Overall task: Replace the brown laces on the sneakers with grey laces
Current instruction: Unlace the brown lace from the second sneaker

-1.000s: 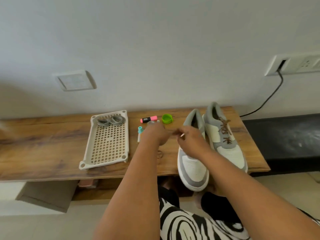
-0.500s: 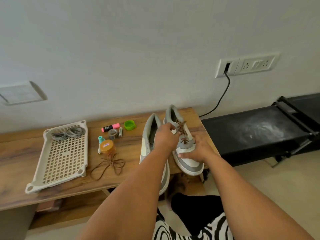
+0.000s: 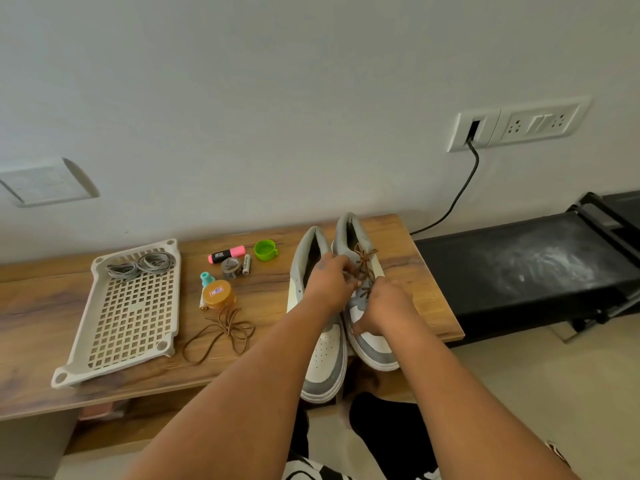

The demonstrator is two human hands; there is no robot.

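Two grey-and-white sneakers stand side by side on the wooden bench, toes over its front edge. The left sneaker [image 3: 323, 348] has no lace. The right sneaker [image 3: 372, 337] still carries a brown lace [image 3: 365, 261]. My left hand [image 3: 330, 284] pinches that lace at the eyelets. My right hand [image 3: 384, 304] holds the right sneaker over its tongue, fingers curled at the lace. A loose brown lace [image 3: 221, 329] lies tangled on the bench. Grey laces [image 3: 140, 265] lie coiled at the far end of a beige perforated tray [image 3: 104, 344].
Between tray and sneakers lie a pink highlighter [image 3: 227, 254], a green cap [image 3: 265, 250], a tape roll [image 3: 230, 267], a small battery, a teal-capped tube [image 3: 206, 279] and a round orange tin [image 3: 218, 294]. A black treadmill deck [image 3: 526, 265] adjoins the bench on the right.
Both hands left the unlaced left sneaker and moved onto the right sneaker's brown lace. The removed lace now lies loose on the bench. The view has swung right.
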